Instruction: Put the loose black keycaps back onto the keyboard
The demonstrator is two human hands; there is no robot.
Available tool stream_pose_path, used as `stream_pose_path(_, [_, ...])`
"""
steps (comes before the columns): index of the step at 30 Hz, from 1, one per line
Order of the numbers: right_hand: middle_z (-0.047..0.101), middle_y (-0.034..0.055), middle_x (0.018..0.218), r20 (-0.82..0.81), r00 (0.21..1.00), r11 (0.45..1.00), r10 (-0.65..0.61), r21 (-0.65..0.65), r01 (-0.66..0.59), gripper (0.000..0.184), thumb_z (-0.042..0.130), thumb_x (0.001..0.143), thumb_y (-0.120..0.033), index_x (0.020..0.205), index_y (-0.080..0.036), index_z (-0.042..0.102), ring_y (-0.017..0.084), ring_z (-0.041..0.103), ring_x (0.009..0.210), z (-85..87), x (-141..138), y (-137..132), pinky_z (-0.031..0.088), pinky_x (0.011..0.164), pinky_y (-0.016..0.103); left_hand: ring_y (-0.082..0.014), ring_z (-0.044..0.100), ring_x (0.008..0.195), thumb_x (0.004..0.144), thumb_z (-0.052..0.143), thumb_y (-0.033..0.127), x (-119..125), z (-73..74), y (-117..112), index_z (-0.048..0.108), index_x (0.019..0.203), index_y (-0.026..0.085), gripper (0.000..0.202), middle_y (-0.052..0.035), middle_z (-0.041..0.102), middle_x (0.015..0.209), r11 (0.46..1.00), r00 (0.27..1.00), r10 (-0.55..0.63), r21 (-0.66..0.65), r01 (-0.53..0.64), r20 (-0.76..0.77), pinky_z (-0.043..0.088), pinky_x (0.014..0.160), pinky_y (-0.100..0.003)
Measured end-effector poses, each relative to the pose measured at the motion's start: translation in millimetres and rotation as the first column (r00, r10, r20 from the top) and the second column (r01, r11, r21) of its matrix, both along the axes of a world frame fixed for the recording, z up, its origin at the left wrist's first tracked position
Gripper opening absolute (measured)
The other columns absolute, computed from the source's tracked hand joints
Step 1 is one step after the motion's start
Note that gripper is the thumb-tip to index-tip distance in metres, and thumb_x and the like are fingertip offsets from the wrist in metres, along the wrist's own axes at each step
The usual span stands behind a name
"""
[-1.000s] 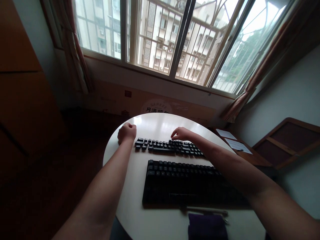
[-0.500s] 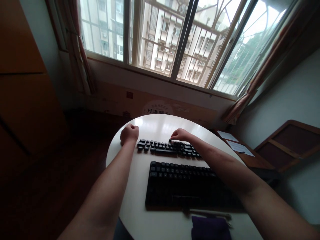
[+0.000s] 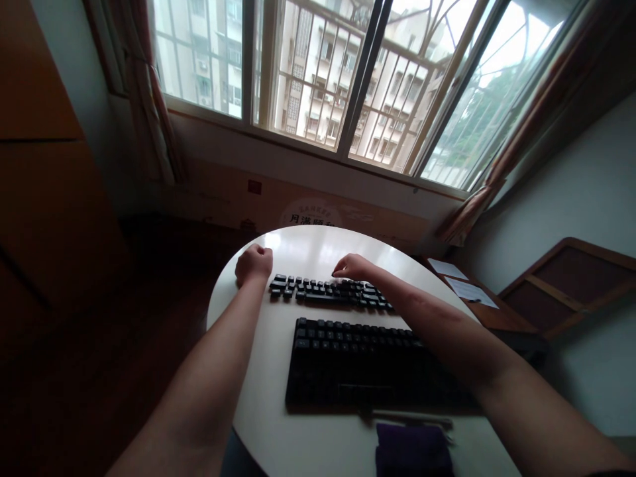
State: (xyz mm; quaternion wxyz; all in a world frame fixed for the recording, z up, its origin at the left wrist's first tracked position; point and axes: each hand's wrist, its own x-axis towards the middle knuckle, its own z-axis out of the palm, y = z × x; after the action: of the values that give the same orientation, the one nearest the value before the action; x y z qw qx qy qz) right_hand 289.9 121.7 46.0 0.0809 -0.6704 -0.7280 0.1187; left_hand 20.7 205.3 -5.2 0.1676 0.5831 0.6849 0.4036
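My left hand [image 3: 254,264] rests as a closed fist on the far left of the white round table, beside the loose keycaps. Whatever is inside it, if anything, is hidden. My right hand [image 3: 354,266] is pinched just beyond the rows of black keycaps [image 3: 322,296], with a small dark keycap [image 3: 334,273] at its fingertips. Those keycaps lie in keyboard order on the table. Nearer to me is a black keyboard [image 3: 338,377]; caps sit on its far rows, while its near part looks dark and bare. My right forearm covers its right end.
A metal tool [image 3: 412,417] and a folded purple cloth [image 3: 413,450] lie at the near side of the table [image 3: 258,397]. On the right, papers [image 3: 471,291] rest on a wooden surface near a chair [image 3: 566,285]. A barred window is ahead.
My right hand has shifted slightly left, and the dark cap at its fingertips has come away from the row with it. My left fist keeps its place. The whole view has shifted slightly.
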Motion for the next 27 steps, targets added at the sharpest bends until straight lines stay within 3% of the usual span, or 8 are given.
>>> stream_pose_path(4, [0.076,0.0068,0.1,-0.04,0.999,0.991,0.021,0.131,-0.015,0.023,0.066,0.087,-0.034,0.098,-0.019,0.079,0.02,0.067,0.091,16.1,4,-33,0.048,0.08,0.027,-0.0308,0.067,0.088,0.084,0.051,0.036,1,0.7,-1,0.067,0.082,0.022,0.021,-0.0126,0.074,0.093,1.0,1.0,-0.004,-0.001,0.004,-0.005,0.049,0.072,-0.037])
stream_pose_path(6, [0.075,0.0052,0.098,-0.084,0.993,0.987,0.085,0.14,-0.073,0.021,0.068,0.086,-0.035,0.096,-0.02,0.079,0.018,0.068,0.09,26.0,10,-65,0.049,0.078,0.025,-0.0307,0.067,0.087,0.084,0.051,0.036,1,0.3,0,0.067,0.082,0.022,0.021,-0.0123,0.074,0.092,1.0,1.0,-0.006,0.001,0.006,-0.005,0.049,0.073,-0.037])
stream_pose_path(9, [0.074,0.0068,0.096,-0.199,0.938,0.956,0.284,0.136,-0.26,0.022,0.067,0.086,-0.035,0.096,-0.019,0.077,0.018,0.068,0.087,37.4,18,-126,0.051,0.074,0.027,-0.0312,0.067,0.087,0.083,0.052,0.035,2,-0.6,2,0.068,0.083,0.022,0.02,-0.0124,0.073,0.092,1.0,1.0,0.004,0.009,-0.004,-0.003,0.049,0.073,-0.038])
stream_pose_path(14, [0.073,0.0057,0.101,-0.218,0.903,0.929,0.371,0.08,-0.362,0.017,0.068,0.089,-0.029,0.1,-0.019,0.075,0.017,0.068,0.091,38.1,26,-202,0.052,0.086,0.029,-0.0321,0.067,0.087,0.081,0.054,0.035,4,-0.3,5,0.068,0.082,0.022,0.019,-0.0128,0.073,0.09,1.0,1.0,0.013,0.012,-0.013,-0.022,0.05,0.074,-0.04])
stream_pose_path(19, [0.073,0.0053,0.103,-0.305,0.887,0.936,0.347,0.172,-0.307,0.015,0.067,0.09,-0.028,0.1,-0.02,0.075,0.018,0.068,0.094,20.5,19,-215,0.053,0.087,0.029,-0.0326,0.067,0.087,0.08,0.054,0.035,4,1.6,5,0.068,0.081,0.021,0.019,-0.0137,0.073,0.09,1.0,0.998,0.004,0.022,-0.002,-0.068,0.051,0.073,-0.039])
stream_pose_path(24, [0.071,0.0062,0.112,-0.208,0.919,0.91,0.334,0.327,-0.256,0.015,0.066,0.09,-0.025,0.102,-0.022,0.075,0.018,0.068,0.101,5.6,14,-217,0.051,0.092,0.031,-0.0335,0.067,0.087,0.079,0.054,0.036,4,3.4,6,0.069,0.083,0.021,0.021,-0.0144,0.074,0.092,1.0,0.995,0.012,0.012,-0.011,-0.102,0.051,0.073,-0.04])
stream_pose_path(27, [0.072,0.0059,0.111,-0.158,0.936,0.908,0.314,0.34,-0.247,0.015,0.066,0.09,-0.024,0.103,-0.022,0.075,0.019,0.068,0.1,-1.1,16,-222,0.052,0.091,0.031,-0.0342,0.068,0.088,0.078,0.055,0.036,5,2.8,9,0.069,0.084,0.021,0.022,-0.0141,0.074,0.093,1.0,0.993,0.029,0.003,-0.028,-0.116,0.051,0.072,-0.04])
